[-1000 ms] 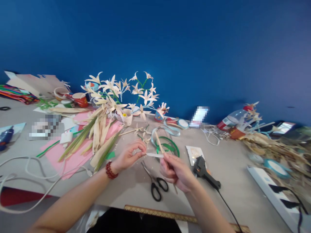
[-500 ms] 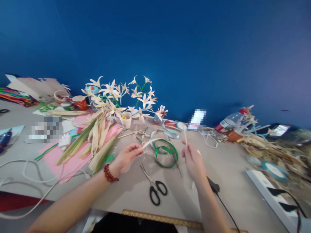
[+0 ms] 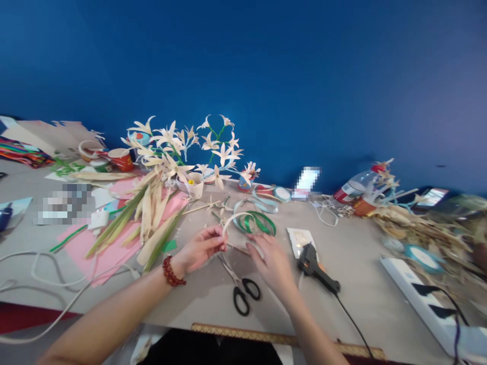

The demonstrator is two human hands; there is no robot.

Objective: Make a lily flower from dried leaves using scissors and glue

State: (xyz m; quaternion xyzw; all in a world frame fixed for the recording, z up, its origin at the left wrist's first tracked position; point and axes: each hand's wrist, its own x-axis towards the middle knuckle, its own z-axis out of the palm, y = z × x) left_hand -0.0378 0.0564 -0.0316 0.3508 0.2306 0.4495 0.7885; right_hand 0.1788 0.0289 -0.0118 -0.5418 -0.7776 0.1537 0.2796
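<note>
My left hand (image 3: 205,247), wearing a red bead bracelet, pinches a narrow pale strip (image 3: 239,217) that curls up and over to the right. Facing it, my right hand (image 3: 271,259) is closed around a thin pale stick (image 3: 238,248), whose tip points toward my left fingers. Just behind my right fingers lies a coil of green ribbon (image 3: 271,226), partly covered by them. Black-handled scissors (image 3: 241,291) rest below and between the hands, blades toward my left fingers.
A glue gun (image 3: 317,268) lies right, beside a small white packet (image 3: 299,238). Corn husks (image 3: 152,213) on pink paper (image 3: 81,248) fill the left. Pale husk flowers (image 3: 173,139) stand behind. A power strip (image 3: 414,299), ribbon roll (image 3: 424,257) and bottle (image 3: 348,190) are farther right.
My right hand has moved left with the thin stick, lowering it from upright toward my left hand. The glue gun and white packet are now uncovered. My left hand stays on the strip.
</note>
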